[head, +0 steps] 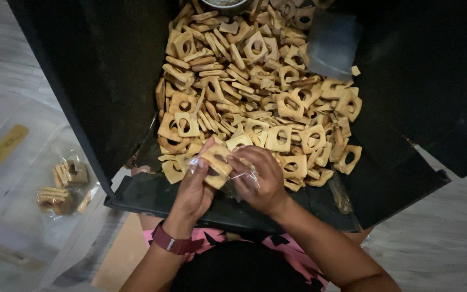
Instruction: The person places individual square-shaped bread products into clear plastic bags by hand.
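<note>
Both hands — left hand (193,186) and right hand (260,178) — close around a clear bag (241,176) and square crackers (215,162); the stack is best kept flat and squared so it slips in without cracking.

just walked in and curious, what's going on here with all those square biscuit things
A person sits over a big black tray heaped with tan square crackers, each with a hole in the middle. Both hands meet at the tray's near edge: the left hand and right hand hold a small stack of crackers with a clear plastic wrapper around it. Off to the left, two filled clear packets lie on the floor.
</note>
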